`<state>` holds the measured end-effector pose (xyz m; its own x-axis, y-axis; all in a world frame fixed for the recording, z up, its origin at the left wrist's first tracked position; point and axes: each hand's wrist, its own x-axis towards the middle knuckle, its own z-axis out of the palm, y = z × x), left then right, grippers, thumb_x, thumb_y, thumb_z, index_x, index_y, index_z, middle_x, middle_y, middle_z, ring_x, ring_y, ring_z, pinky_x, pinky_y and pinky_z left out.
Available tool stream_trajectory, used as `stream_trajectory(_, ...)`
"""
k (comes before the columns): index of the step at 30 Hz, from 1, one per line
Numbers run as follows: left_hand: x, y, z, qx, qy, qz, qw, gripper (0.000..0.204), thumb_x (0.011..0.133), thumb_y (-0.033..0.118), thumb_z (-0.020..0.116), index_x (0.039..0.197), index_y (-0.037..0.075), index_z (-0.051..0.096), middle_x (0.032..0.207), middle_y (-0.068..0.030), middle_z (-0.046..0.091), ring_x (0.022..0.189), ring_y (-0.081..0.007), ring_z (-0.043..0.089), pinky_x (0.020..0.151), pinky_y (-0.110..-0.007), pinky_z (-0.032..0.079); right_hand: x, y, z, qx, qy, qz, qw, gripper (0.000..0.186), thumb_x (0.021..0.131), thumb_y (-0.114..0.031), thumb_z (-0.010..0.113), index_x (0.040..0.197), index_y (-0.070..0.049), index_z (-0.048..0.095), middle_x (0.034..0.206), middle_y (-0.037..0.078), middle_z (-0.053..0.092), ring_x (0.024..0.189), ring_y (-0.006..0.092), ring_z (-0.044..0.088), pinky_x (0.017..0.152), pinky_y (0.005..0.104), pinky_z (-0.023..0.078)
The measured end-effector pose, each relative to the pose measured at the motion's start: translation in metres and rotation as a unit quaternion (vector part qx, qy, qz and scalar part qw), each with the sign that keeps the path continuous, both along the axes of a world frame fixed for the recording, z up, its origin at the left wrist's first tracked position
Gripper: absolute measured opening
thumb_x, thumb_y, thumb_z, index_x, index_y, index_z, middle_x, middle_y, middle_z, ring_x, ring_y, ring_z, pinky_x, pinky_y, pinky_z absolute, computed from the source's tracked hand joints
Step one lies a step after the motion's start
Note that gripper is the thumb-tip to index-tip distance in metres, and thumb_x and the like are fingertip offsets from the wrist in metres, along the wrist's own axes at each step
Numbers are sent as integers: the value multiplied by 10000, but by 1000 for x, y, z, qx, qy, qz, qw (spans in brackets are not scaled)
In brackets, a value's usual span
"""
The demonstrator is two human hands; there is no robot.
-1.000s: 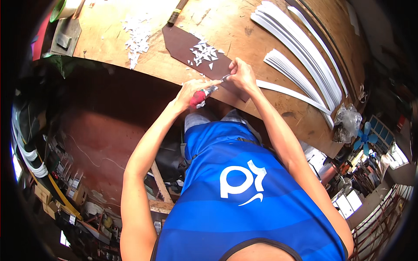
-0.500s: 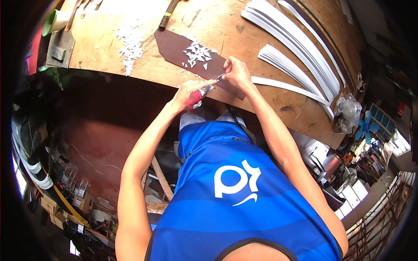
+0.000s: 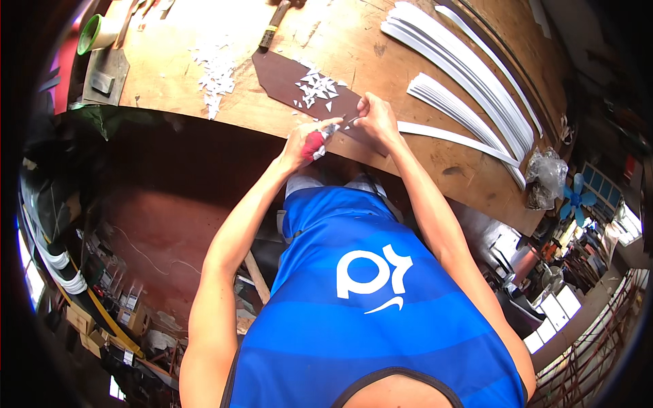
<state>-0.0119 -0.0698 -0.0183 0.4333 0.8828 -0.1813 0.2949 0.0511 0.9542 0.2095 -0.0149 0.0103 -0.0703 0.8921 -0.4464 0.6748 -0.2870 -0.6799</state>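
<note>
1. Closest in is the left hand (image 3: 301, 145), curled at the table edge, index finger pointing across at the other hand. There's a red-and-white bundle (image 3: 313, 145) against it; can't tell if that's a wrap or something gripped.
2. Right hand (image 3: 378, 121) is just beside it, not touching as far as I can see. Thumb and fingers look pinched on the end of a white strip (image 3: 449, 137), probably to keep the tip steady. The rest trails right along the tabletop, which I'd guess takes its weight.
3. Under the hands, a brown board (image 3: 280, 76) lies slantwise, maybe to spare the wood. White offcuts (image 3: 318, 88) sit on it.
4. Short strips (image 3: 445, 107) are fanned out to the right, handy for that arm I reckon, longer strips (image 3: 469, 71) beyond.
5. Farther up, a dark-handled tool (image 3: 270, 32) touches the board's far end, seemingly parked out of the way.
</note>
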Motion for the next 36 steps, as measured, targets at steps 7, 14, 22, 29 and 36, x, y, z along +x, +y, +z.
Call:
stream_trajectory(7,4,3,34,105,46,63,991,344,894,111,687,1238,106,663,876,-139,702,718,-245,640,710,-344,522,4,-31,0,137,-32,104,985,358,648,22,771,964,-34,612,927,157,599,912,345,631,776,415,524)
stream_trajectory(14,23,26,69,275,45,166,946,160,941,20,596,1072,43,686,1141,-131,690,998,-280,656,883,-353,508,23,-33,6,273,-85,170,943,379,728,-85,759,1088,-91,638,997,125,583,967,330,602,831,408,523)
stream_trajectory(22,73,37,36,274,256,-96,922,310,809,27,598,1114,79,610,958,-161,564,901,-365,593,760,-465,481,140,-69,10,74,149,-247,955,211,939,-208,637,1036,-25,673,971,85,644,831,160,663,744,331,554)
stream_trajectory(29,86,38,-1,213,330,-105,914,365,796,110,741,1096,59,539,1042,-187,515,921,-406,566,773,-492,461,205,-129,-27,-46,581,-497,643,180,963,-106,459,1097,-13,535,883,114,605,799,211,613,783,407,594)
stream_trajectory(36,95,57,47,8,313,-150,938,193,820,127,724,927,46,586,814,-160,614,760,-320,598,721,-378,465,208,-140,-48,-190,597,-410,662,234,942,-209,436,1085,-50,532,938,129,612,663,121,532,567,262,460)
